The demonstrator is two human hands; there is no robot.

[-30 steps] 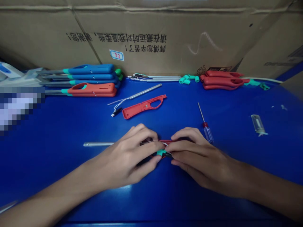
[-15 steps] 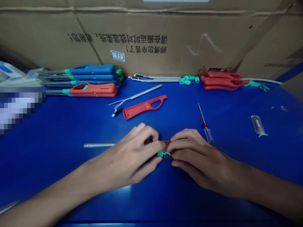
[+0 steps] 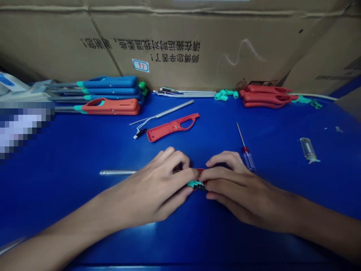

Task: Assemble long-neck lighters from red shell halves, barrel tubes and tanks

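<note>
Two bare hands meet over one red handle shell (image 3: 200, 170) at the centre of the frame, largely covered by them; the left hand (image 3: 158, 184) has its fingers drawn narrow on the shell around a teal piece (image 3: 193, 183); the right hand (image 3: 242, 188) has its fingers curled narrow at the other end, beside a black part (image 3: 200, 187); exact fingertip contacts are hidden. The opposed hold presumably steadies these small parts in the shell. One metal tube (image 3: 117, 172) projects left beyond the left hand; its join is covered.

Other items lie on the blue worktop (image 3: 175, 244), probably grouped by kind for easy reach: upper centre, one open red half-shell (image 3: 159, 131), hollow side up, and one loose wired rod (image 3: 175, 109); right of centre, one screwdriver (image 3: 248, 158); far right, one clear capsule (image 3: 308, 149); upper left, three blue handles (image 3: 118, 91) visible and at least one orange-red handle (image 3: 113, 107); along the back, at least two silver rods (image 3: 194, 93), several teal sleeves (image 3: 222, 96), overlapping, and at least three stacked red shells (image 3: 265, 98).
</note>
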